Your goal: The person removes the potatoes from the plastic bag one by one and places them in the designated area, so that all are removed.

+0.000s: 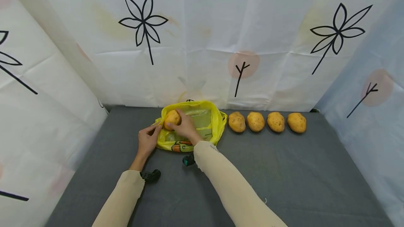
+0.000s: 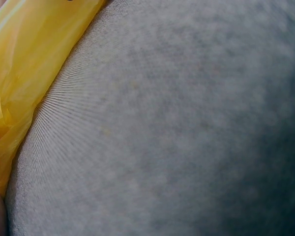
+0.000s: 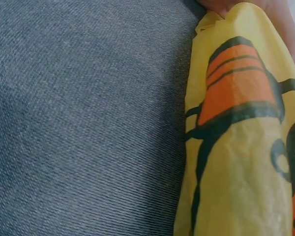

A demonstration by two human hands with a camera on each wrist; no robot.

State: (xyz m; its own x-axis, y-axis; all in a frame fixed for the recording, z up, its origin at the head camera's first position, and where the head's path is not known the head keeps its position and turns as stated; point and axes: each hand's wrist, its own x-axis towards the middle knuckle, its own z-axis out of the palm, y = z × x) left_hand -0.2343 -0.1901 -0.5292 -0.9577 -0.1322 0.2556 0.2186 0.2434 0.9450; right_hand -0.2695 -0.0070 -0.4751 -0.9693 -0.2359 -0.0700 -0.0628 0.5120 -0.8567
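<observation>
A yellow plastic bag [image 1: 216, 122] lies with its mouth spread wide on the grey table, a printed orange figure on its near side. My right hand [image 1: 188, 129] reaches into the mouth and grips a potato [image 1: 172, 119] at the bag's left end. At the left rim, my left hand [image 1: 148, 139] pinches the bag's edge between thumb and fingers. In the left wrist view the yellow plastic [image 2: 34, 59] fills the upper left corner, and only a sliver of hand shows. The right wrist view has the bag's printed side [image 3: 241, 162] close up.
Several potatoes stand in a row right of the bag, from a near one [image 1: 236, 122] to the far right one [image 1: 296, 122]. White patterned cloth [image 1: 202, 38] hangs behind the table's back edge and along both sides.
</observation>
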